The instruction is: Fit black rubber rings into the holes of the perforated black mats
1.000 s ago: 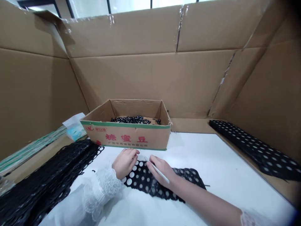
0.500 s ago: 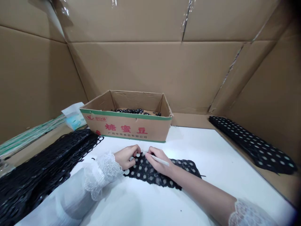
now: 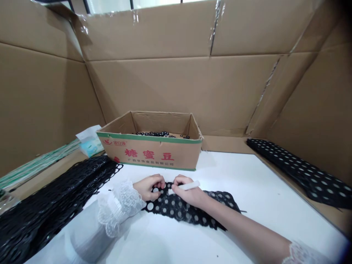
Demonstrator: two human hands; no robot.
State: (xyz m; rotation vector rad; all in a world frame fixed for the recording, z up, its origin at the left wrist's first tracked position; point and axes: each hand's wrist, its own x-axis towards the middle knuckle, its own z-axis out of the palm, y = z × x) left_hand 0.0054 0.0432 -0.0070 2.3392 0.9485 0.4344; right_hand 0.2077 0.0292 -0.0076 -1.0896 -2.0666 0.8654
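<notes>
A black perforated sheet (image 3: 178, 211) with rows of round holes lies on the white table in front of me. My left hand (image 3: 151, 187) has its fingers curled at the sheet's upper left edge, thumb and fingers holding it there. In my right hand (image 3: 189, 192) is a white pen-like stick (image 3: 191, 185), gripped between thumb and fingers. Its pale tip touches or hovers just over the sheet near the top edge; I cannot tell which. The right forearm covers part of the sheet's right end.
Behind my hands stands an open cardboard box (image 3: 150, 150) with small black rings (image 3: 156, 134) inside. Black ring-patterned strips (image 3: 60, 194) are piled on the left, near a tissue pack (image 3: 90, 142). More black dotted sheets (image 3: 299, 170) lie right. Cardboard walls (image 3: 165, 84) enclose the table (image 3: 233, 168).
The white stick has swung: its back end now points up to the right and its tip sits lower. My right hand has turned with it. The view has tilted slightly upward.
</notes>
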